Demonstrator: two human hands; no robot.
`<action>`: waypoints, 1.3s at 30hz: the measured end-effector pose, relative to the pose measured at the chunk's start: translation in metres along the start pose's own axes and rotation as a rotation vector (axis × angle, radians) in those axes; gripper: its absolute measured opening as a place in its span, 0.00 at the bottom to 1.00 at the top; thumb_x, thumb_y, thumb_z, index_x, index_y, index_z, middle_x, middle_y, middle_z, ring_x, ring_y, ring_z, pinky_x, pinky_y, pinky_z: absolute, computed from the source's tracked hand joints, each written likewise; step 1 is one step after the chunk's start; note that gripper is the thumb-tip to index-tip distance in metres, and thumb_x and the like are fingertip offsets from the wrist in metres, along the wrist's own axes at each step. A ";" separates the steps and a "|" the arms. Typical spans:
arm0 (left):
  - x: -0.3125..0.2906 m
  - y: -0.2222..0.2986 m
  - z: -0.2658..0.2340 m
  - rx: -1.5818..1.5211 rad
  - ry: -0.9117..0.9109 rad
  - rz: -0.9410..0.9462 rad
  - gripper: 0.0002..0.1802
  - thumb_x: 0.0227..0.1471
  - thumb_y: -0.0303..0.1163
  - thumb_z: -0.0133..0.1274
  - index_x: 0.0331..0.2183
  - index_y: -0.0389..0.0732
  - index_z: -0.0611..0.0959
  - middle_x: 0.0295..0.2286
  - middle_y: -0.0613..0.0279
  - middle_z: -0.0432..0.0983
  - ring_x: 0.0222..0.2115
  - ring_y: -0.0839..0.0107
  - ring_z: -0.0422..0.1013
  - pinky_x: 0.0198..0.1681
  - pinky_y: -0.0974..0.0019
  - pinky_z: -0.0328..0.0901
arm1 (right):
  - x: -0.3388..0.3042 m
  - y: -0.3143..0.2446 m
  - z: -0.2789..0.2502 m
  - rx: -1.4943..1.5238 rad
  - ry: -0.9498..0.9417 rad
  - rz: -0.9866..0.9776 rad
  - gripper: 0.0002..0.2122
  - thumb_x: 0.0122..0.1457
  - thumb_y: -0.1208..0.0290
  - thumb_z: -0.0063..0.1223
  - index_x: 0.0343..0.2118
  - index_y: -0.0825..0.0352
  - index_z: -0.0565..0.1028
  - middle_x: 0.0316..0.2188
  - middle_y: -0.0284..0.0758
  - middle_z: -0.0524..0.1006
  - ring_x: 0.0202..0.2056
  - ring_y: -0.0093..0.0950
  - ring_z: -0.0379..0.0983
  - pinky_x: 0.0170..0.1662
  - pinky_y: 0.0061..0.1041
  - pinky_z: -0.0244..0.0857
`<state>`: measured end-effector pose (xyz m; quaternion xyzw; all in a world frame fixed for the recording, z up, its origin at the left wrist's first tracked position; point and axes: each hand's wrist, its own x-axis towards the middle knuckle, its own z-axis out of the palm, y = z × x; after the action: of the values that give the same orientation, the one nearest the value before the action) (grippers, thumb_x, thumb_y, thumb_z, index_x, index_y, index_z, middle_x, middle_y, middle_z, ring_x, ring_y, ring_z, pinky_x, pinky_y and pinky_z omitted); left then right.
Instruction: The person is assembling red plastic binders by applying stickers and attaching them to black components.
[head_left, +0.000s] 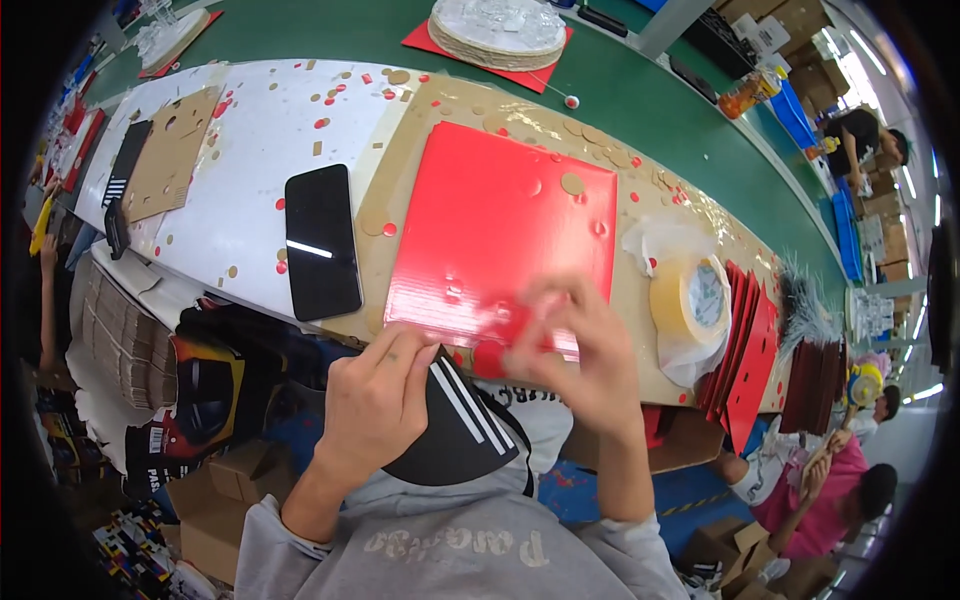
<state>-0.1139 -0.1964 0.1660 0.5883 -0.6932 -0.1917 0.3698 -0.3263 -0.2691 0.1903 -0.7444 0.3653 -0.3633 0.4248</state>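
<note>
My left hand (pixel 372 408) is closed, its thumb and fingers pressed together at the upper edge of a black curved piece with white stripes (pixel 455 430). That piece hangs in front of my lap, below the table's near edge. My right hand (pixel 590 355) is smeared by motion over the near right corner of a red glossy sheet (pixel 500 200). Its fingers are bent, but whether they grip anything is unclear. Between my hands is a small blurred red piece (pixel 488 356). A round brown cardboard disc (pixel 572 184) lies on the sheet.
A black phone (pixel 322 240) lies left of the sheet. On the right are a yellow tape roll (pixel 690 300) and several upright red cards (pixel 740 350). A stack of round discs (pixel 497 35) stands on the green surface (pixel 350 35). Red and brown scraps litter the table. People sit at right.
</note>
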 end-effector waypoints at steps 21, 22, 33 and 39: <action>-0.011 -0.020 0.016 0.060 0.024 0.045 0.08 0.53 0.25 0.58 0.28 0.32 0.76 0.49 0.52 0.80 0.19 0.62 0.77 0.20 0.65 0.70 | 0.072 0.055 0.044 -0.437 0.039 0.128 0.09 0.50 0.68 0.69 0.32 0.65 0.83 0.49 0.32 0.74 0.56 0.35 0.66 0.57 0.40 0.55; -0.011 -0.021 0.017 0.061 0.027 0.052 0.08 0.53 0.25 0.58 0.28 0.32 0.76 0.49 0.52 0.80 0.19 0.62 0.77 0.20 0.65 0.70 | 0.074 0.059 0.043 -0.440 0.044 0.124 0.09 0.50 0.68 0.69 0.32 0.65 0.83 0.49 0.32 0.74 0.56 0.35 0.66 0.57 0.40 0.55; -0.015 -0.018 0.023 0.095 0.019 0.079 0.10 0.51 0.25 0.60 0.26 0.33 0.75 0.50 0.52 0.79 0.17 0.62 0.76 0.19 0.65 0.69 | 0.134 0.100 -0.045 -0.667 0.091 0.059 0.15 0.58 0.69 0.58 0.47 0.69 0.77 0.42 0.42 0.80 0.46 0.33 0.76 0.43 0.30 0.69; -0.022 -0.015 0.024 0.135 0.031 0.051 0.10 0.50 0.26 0.61 0.26 0.34 0.76 0.49 0.49 0.79 0.14 0.62 0.74 0.18 0.66 0.67 | 0.133 0.055 -0.053 -0.599 0.095 -0.066 0.22 0.49 0.73 0.68 0.48 0.69 0.75 0.42 0.40 0.80 0.40 0.32 0.76 0.40 0.27 0.69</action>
<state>-0.1206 -0.1829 0.1339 0.5968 -0.7136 -0.1258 0.3446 -0.3217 -0.4222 0.1915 -0.8302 0.4511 -0.2877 0.1567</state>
